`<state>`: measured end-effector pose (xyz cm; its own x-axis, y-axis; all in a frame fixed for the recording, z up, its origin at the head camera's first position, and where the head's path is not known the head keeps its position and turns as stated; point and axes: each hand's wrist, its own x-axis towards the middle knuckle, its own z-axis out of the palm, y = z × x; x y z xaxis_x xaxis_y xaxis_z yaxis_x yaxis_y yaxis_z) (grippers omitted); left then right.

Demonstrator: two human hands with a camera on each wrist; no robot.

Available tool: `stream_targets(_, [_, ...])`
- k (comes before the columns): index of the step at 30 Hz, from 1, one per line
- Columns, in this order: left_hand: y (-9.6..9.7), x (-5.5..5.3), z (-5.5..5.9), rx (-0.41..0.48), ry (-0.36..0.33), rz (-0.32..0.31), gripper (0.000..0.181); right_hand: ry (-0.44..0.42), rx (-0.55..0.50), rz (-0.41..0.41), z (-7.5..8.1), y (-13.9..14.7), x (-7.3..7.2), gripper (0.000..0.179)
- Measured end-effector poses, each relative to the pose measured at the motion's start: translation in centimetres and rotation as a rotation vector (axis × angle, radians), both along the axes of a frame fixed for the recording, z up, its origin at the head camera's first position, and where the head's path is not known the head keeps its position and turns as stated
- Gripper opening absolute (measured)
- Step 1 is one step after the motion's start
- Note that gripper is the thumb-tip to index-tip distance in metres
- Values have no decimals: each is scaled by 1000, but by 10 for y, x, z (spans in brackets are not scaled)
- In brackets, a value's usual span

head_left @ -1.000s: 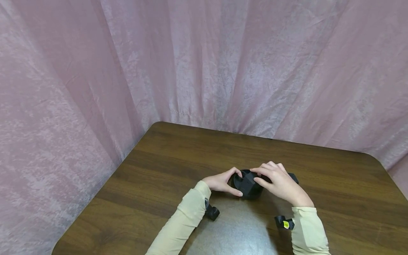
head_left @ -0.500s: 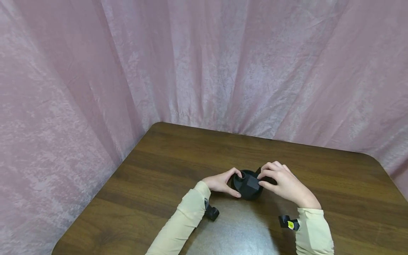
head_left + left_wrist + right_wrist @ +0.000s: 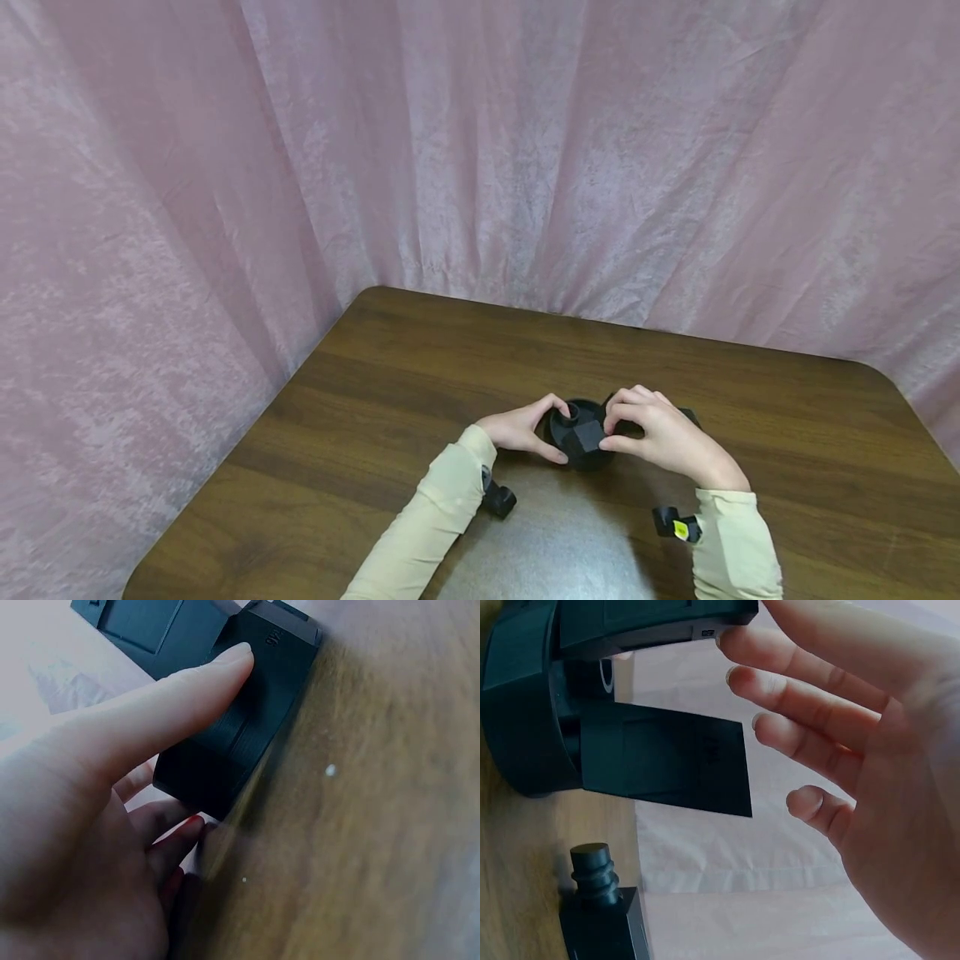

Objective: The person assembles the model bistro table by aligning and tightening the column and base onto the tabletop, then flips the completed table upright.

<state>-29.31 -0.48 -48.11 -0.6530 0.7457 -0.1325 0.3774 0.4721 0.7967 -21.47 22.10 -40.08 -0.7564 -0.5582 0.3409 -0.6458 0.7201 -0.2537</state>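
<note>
A black round base point(image 3: 592, 458) with a short tube inside its rim stands on the table in the head view. My left hand point(image 3: 519, 429) grips its left side, thumb against the outer wall point(image 3: 217, 761) in the left wrist view and index finger bent at the rim. My right hand point(image 3: 663, 433) pinches a flat black block point(image 3: 583, 437) rising from the base, between thumb and index finger. In the right wrist view the block point(image 3: 656, 622) juts out at the top, and a second flat panel point(image 3: 667, 757) stands apart below it. My other right fingers hold nothing.
A black block with a ridged round peg point(image 3: 596, 900) rests on the table, mostly hidden behind my right hand in the head view. Wrist cameras point(image 3: 498, 500) hang below both forearms. Pink curtains point(image 3: 480, 150) border the brown wooden table point(image 3: 420, 358).
My right hand first shifted right, off the top of the base, then slightly back left, its fingers closing on the block, which tilts a little toward me. My left hand stays put.
</note>
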Motion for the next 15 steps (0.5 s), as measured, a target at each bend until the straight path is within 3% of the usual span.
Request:
stream_targets(4, [0,-1,0,-1,-5,-3,60,-49,-1,-31,0,-4,0,28])
stream_targets(8, [0,-2,-1,17,-9,-9,59,-86,4,-1,-1,-8,2,49])
stream_targets(15, [0,-2,-4,77,-54,-37,56,-95,24,125,-6,-22,4,34])
